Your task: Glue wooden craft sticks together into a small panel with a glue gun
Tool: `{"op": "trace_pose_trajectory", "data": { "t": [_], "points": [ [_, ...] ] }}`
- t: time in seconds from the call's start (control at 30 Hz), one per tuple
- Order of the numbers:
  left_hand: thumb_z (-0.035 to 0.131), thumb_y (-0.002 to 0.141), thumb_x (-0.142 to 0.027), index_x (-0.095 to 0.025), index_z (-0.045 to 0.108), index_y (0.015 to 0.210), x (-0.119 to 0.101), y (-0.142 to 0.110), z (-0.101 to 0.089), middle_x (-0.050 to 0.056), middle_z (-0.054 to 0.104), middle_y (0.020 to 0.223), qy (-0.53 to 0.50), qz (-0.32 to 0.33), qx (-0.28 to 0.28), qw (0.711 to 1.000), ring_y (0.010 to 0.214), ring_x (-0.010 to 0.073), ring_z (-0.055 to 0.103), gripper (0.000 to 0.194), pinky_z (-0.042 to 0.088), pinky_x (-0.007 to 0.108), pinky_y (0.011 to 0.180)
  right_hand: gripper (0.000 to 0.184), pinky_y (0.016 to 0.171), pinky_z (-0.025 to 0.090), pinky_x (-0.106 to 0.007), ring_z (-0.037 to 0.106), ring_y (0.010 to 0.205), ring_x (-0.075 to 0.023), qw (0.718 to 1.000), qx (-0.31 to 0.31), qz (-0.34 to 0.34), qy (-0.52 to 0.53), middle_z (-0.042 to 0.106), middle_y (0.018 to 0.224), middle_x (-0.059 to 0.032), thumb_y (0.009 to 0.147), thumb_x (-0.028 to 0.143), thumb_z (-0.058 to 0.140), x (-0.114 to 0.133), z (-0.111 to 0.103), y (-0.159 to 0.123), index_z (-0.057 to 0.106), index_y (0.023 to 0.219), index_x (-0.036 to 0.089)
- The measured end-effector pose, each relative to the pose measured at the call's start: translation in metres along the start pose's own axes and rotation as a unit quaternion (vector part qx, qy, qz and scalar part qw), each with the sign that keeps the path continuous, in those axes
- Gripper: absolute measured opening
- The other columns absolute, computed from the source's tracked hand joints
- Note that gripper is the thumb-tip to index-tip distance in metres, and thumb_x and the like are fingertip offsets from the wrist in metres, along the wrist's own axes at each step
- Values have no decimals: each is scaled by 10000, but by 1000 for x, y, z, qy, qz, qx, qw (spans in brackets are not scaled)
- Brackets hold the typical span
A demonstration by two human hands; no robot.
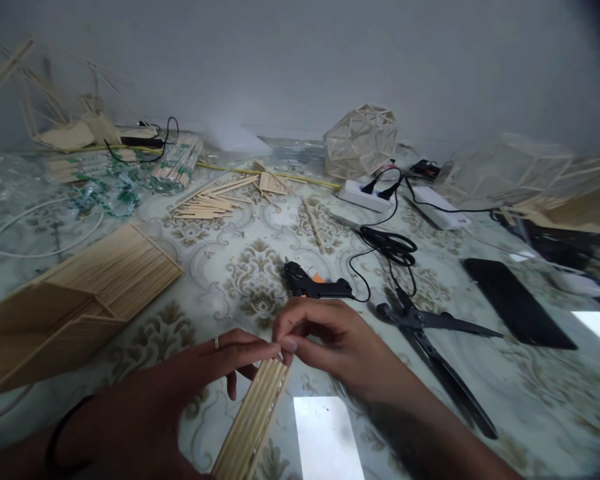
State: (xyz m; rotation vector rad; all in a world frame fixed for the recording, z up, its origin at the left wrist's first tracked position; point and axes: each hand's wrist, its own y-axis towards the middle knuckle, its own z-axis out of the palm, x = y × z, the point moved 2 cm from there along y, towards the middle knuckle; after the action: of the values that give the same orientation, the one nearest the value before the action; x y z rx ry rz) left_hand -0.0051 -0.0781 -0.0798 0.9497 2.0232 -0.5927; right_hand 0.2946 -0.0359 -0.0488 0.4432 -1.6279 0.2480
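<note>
A narrow panel of wooden sticks [254, 417] laid side by side points away from me at the front of the table. My left hand [200, 373] grips it, the index finger reaching to its far end and the thumb low near the bottom edge. At that far end my right hand [325, 337] pinches with thumb and forefinger; whatever lies between the fingertips is too small to make out. Just beyond my hands a black glue gun [315, 281] lies on its side. Right of it rest black-handled cutters [430, 333] with the handles spread.
A box-like structure of sticks [125, 267] lies at left. Loose sticks [210, 203] and bagged sticks [177, 160] are farther back. A power strip [365, 195], coiled cable [387, 243] and stick-frame polyhedron [363, 140] stand behind; a black phone [517, 300] lies right.
</note>
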Motion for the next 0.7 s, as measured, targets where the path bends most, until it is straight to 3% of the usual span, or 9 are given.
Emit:
{"op": "trace_pose_trajectory", "data": {
  "t": [0.03,0.07,0.17,0.3,0.4,0.5,0.7],
  "points": [
    [942,767,-510,-472,360,1737,-6,21,-12,15,574,1710,-15,-9,29,999,1478,379,630,1132,567,535,1236,148,705,566,-265,696,732,-146,1000,1,10,0,718,816,1,1068,270,703,-1,1,0,706,928,221],
    [948,761,-498,-497,381,1716,-11,37,-21,3,594,1690,-31,1,24,999,1463,388,652,1111,580,550,1220,159,712,567,-274,694,742,-150,1000,-1,19,2,703,838,0,1089,285,662,-3,2,0,665,940,228],
    [1013,660,-416,-466,410,1673,-16,60,-27,33,609,1648,-24,17,-36,999,1448,397,669,1180,595,561,1211,216,714,553,-299,677,743,-162,999,-23,21,-5,645,867,3,1144,331,536,-9,2,-2,551,944,252],
    [1010,589,-280,-339,453,1578,-15,61,-17,102,621,1578,32,-3,-96,995,1404,408,681,1136,605,582,1193,289,672,485,-304,603,691,-167,996,-51,-5,-73,572,782,25,1153,335,460,-11,0,-2,479,872,265],
    [989,617,-263,-308,482,1492,-17,64,-18,93,652,1477,34,-35,-102,994,1331,381,712,1013,634,546,1131,327,616,417,-299,550,640,-164,991,-44,-11,-127,580,710,26,1132,353,477,-8,-1,-1,487,819,262],
    [975,626,-290,-303,449,1477,-20,68,-22,95,647,1448,39,-28,-128,991,1285,386,724,1000,664,538,1034,351,603,399,-296,529,611,-156,987,-31,-8,-156,589,670,29,1107,343,507,-6,1,0,509,767,254],
    [923,680,-227,-334,330,1546,-22,69,-23,112,580,1526,54,-13,-129,990,1369,375,679,1055,635,528,1086,351,586,426,-271,553,583,-141,985,-19,6,-171,611,641,33,1091,317,535,-2,4,1,601,756,235]
  ]
}}
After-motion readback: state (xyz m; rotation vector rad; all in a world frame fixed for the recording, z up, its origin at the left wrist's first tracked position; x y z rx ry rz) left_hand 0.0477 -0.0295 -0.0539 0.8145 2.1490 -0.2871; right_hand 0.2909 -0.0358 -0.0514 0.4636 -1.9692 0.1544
